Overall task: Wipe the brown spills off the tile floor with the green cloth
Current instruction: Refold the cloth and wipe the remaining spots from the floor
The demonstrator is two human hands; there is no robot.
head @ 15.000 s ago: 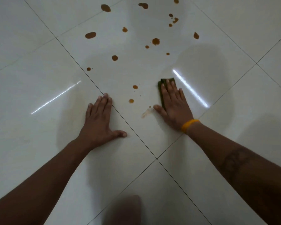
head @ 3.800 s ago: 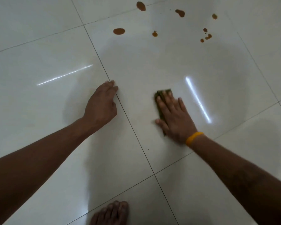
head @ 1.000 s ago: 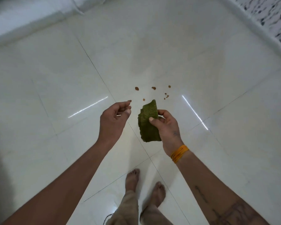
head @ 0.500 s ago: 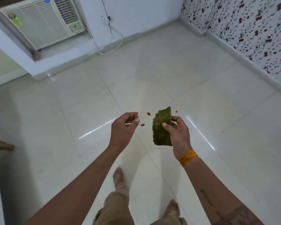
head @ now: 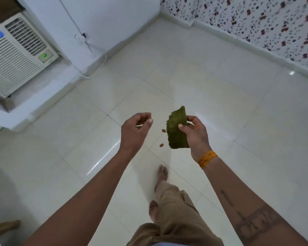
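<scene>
I am standing, looking down at a white tile floor (head: 212,96). My right hand (head: 196,134) holds the green cloth (head: 177,132) up in the air, pinched between thumb and fingers, hanging folded. My left hand (head: 135,130) hovers beside it, fingers loosely curled, holding nothing. Two small brown spills show on the floor below, one (head: 163,130) just left of the cloth and one (head: 161,145) lower down. The cloth and my right hand hide any others.
My bare feet (head: 162,174) and tan trousers (head: 172,219) are below my hands. A white air-conditioner unit (head: 14,54) sits in the wall at the left, with a cable (head: 94,68) trailing to the floor. A flower-patterned wall (head: 256,20) closes the right side.
I rose from kneeling, where my right hand pressed the cloth on the floor, to standing with the cloth lifted. Over the last second the view tilted up and my feet stepped forward.
</scene>
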